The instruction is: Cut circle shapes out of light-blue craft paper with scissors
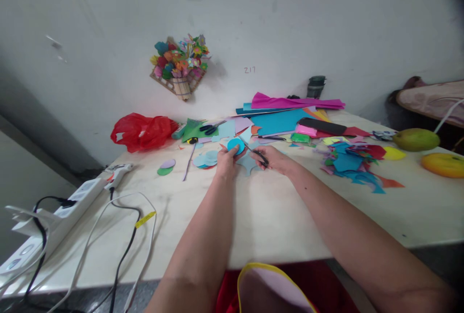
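My left hand (226, 159) pinches a bright blue paper circle (237, 146) above the middle of the table. Close by on the right, my right hand (271, 158) is closed around the black handles of a pair of scissors (261, 157), whose blades point toward the circle's edge. Left of my left hand lies a small heap of light blue paper circles (206, 159). Pale blue cut-out paper (248, 163) lies beneath the hands. A purple and a green paper circle (166, 165) rest farther left.
At the left stand a white power strip (81, 197) with cables and a red plastic bag (143, 132). Coloured sheets (281, 122) and a dark phone-like slab (322, 125) lie at the back. Paper scraps (350, 161), a green mango (416, 139) and an orange-yellow fruit (442, 164) sit right.
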Demonstrator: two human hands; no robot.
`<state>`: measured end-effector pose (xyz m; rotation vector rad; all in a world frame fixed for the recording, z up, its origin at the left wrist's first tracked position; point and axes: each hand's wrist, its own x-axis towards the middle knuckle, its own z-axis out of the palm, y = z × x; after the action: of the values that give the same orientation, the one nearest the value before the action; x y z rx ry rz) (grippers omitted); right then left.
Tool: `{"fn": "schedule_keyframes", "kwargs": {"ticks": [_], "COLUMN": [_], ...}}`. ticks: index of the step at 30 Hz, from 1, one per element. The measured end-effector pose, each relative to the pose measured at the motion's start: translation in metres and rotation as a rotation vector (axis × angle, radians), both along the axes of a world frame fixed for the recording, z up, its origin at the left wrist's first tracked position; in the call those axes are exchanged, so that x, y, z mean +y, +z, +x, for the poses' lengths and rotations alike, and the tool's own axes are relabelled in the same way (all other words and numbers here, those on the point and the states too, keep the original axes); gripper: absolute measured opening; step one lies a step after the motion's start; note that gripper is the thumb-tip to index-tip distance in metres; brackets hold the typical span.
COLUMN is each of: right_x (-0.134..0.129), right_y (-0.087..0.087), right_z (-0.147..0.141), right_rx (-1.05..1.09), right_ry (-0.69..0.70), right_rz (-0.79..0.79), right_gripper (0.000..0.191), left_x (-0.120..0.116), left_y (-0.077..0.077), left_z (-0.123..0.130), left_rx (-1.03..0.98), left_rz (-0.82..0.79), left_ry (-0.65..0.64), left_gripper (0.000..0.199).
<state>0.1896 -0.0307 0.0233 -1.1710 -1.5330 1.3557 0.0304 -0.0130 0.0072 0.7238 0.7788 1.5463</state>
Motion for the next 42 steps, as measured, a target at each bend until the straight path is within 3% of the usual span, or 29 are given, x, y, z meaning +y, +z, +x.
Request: {"fn": "schedule_keyframes", "kwargs": {"ticks": [24,42], "right_x": [-0.003,-0.007], "right_y": [0.005,0.013], "right_z": [0.004,0.006], "right_rx": [0.040,0.084], "right_ry": [0.064,0.069], "right_rz": [0.023,-0.031], "right_gripper": [0.032,0.012], "left_x": [0.000,0.000], "left_y": [0.000,0.002], "left_z": [-0.007,-0.015], "left_rx": [-0.014,0.014], "left_rz": [0.022,0.016], "left_ry": [-0.058,-0.115], "left_gripper": [0.021,0.020]}}
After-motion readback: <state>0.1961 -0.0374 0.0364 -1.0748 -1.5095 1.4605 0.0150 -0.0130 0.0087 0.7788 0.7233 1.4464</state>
